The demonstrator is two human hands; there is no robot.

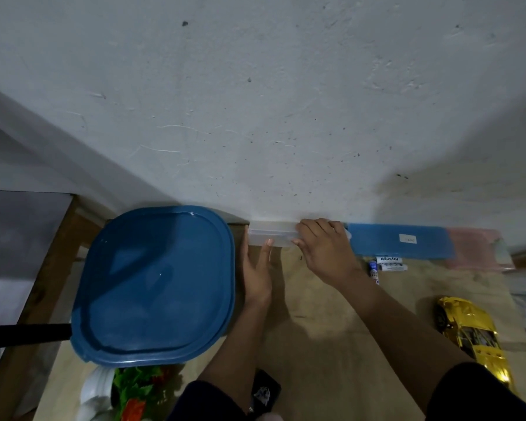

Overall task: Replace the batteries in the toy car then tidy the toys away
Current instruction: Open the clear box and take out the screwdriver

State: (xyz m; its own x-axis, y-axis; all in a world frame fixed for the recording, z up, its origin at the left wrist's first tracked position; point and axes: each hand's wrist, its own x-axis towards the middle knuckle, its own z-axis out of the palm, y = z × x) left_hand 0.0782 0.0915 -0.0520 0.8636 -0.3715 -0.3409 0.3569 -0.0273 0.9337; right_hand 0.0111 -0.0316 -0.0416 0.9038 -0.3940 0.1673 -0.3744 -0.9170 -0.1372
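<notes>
Both hands on the clear box (pixel 271 237) at the far edge of the desk (pixel 316 329), against the wall. Right hand (pixel 324 250) grips its right end, fingers curled over the top. Left hand (pixel 257 268) is flat, straight fingertips touching the near edge. Can't tell what's inside.

Toy car (pixel 474 332) sits near right on the desk, well apart from my hands. Batteries (pixel 389 263) lie loose just right of my right hand, in front of the blue case (pixel 401 240). Blue-lidded bin (pixel 155 284) is on the left, with toys (pixel 134 390) poking out below its near edge.

Read: battery swap stage, tidy-up not started. Looks like I'm opening or pulling out the box. Next: left hand braces, right hand pops the lid or slides it nearer, without knocking the batteries.
</notes>
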